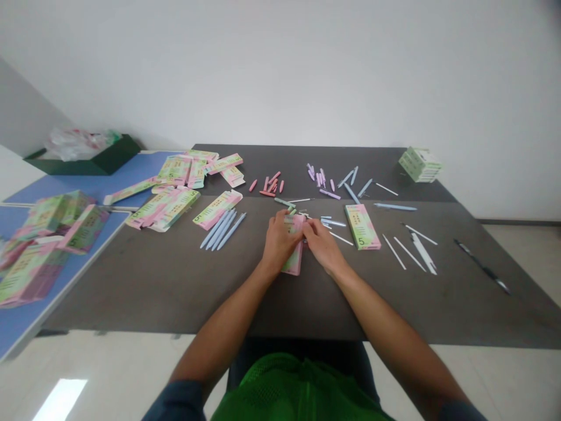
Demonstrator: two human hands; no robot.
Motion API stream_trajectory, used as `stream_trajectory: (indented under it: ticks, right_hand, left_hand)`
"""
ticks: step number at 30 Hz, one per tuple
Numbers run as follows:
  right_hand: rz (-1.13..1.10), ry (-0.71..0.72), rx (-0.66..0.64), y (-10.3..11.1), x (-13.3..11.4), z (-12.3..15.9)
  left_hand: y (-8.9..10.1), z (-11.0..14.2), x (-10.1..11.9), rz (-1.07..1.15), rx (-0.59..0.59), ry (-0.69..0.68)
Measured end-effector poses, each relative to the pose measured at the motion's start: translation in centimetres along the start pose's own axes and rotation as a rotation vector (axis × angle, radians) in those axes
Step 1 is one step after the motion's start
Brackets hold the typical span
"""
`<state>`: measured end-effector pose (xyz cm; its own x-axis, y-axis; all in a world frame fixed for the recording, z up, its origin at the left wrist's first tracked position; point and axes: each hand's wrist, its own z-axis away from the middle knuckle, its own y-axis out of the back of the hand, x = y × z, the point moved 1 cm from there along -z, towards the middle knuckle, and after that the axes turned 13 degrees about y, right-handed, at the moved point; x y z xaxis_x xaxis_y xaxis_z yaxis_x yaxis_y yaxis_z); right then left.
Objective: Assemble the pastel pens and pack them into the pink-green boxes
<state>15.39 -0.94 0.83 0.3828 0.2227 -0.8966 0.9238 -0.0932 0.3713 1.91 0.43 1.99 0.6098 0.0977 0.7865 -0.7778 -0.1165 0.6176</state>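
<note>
My left hand is closed around a pink and green pen box that lies just above the dark table. At the far end of that box my right hand pinches, its fingertips meeting those of the left. Whether my right fingers hold a flap of the box is hard to make out. Several light blue pens lie side by side to the left. Past my hands are a green pen part, blue pen parts and white refills. A closed pen box rests to the right.
Flat boxes are heaped at the back left, beside stacked boxes on a blue table. Red pen parts and purple ones lie behind. Rightward are white pen parts, a black pen and a box stack.
</note>
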Motion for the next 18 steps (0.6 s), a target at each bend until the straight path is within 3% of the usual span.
stream_trajectory:
  ticks: [5, 8, 12, 14, 18]
  right_hand:
    - [0.001, -0.012, -0.085, 1.5, -0.9, 0.6]
    - [-0.045, -0.018, -0.068, 2.6, 0.2, 1.1]
    - [0.020, -0.056, 0.184, 5.1, 3.7, 1.4]
    - [0.101, -0.049, 0.280, 6.8, 5.4, 1.3]
    - [0.275, -0.019, 0.337, 10.2, 7.3, 1.0]
  left_hand:
    - [-1.4, -0.8, 0.2, 0.177, -0.036, 0.063]
    - [-3.3, -1.3, 0.8, 0.307, -0.078, 0.136]
    - [-7.0, -1.1, 2.2, 0.522, -0.305, 0.118]
    - [-8.8, -0.6, 2.9, 0.506, -0.325, 0.130]
    - [-11.9, 0.8, 4.9, 0.439, -0.423, 0.045]
